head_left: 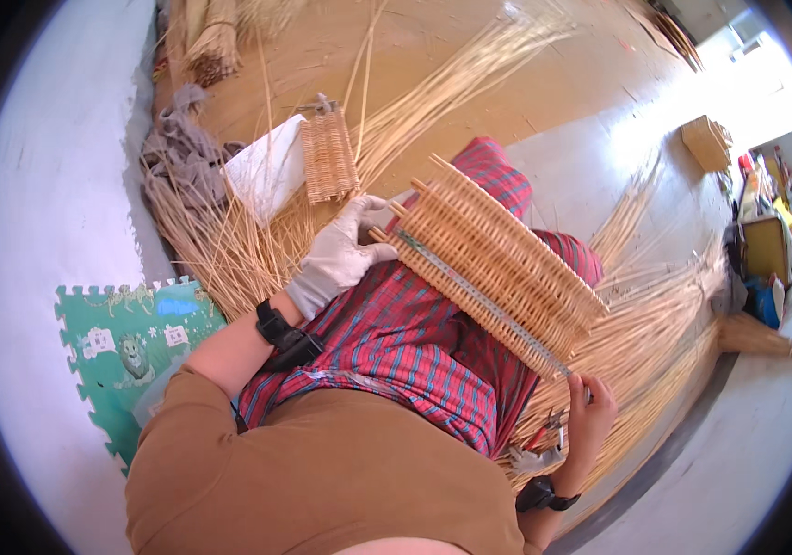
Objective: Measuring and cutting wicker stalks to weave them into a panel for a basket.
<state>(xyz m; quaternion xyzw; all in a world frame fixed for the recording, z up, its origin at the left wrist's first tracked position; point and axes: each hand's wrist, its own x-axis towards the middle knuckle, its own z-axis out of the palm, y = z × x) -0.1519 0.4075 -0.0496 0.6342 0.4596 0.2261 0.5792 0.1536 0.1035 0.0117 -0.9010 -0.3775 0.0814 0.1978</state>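
A rectangular woven wicker panel (507, 254) lies slanted across my lap, on a red and blue checked cloth (387, 319). Stake ends stick out past its left edge. My left hand (336, 259), in a pale glove, grips the panel's left corner with the thumb on top. A measuring tape (470, 294) is stretched along the panel's near long side. At the panel's right end my bare right hand (592, 412) pinches the other end of the tape. The tape's start lies close to my left fingertips; whether they hold it too is unclear.
A smaller woven piece (328, 157) stands beyond my left hand, beside a white sheet (269, 176). Loose wicker rods (470, 79) spread over the floor ahead and right. Red-handled pliers (542, 433) and a pale glove (535, 460) lie near my right wrist. A green foam mat (137, 356) is at left.
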